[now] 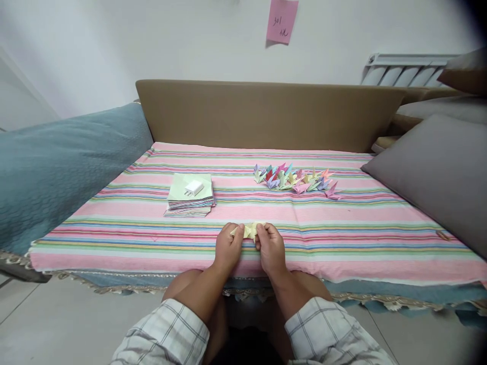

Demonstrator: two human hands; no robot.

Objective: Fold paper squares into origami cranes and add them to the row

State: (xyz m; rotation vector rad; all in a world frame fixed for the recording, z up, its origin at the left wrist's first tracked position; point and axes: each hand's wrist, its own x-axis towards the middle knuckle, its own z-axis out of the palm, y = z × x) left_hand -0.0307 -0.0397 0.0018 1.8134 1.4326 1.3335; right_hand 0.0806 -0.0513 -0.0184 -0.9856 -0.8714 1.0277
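Note:
My left hand (228,247) and my right hand (270,246) rest side by side on the striped cloth (342,228) near its front edge. Both pinch a small pale yellow folded paper (250,230) between their fingertips, the left on its left end, the right on its right end. Beyond my left hand lies a stack of square coloured papers (190,200) with a white plug adapter (194,188) on top. Further back and to the right sits a cluster of several folded paper cranes (294,180) in mixed colours.
A brown sofa back (266,114) rises behind the cloth. A teal blanket (57,162) covers the left arm, and a grey cushion (437,172) lies at the right. A pink sticky note (282,20) hangs on the wall. Tiled floor shows below.

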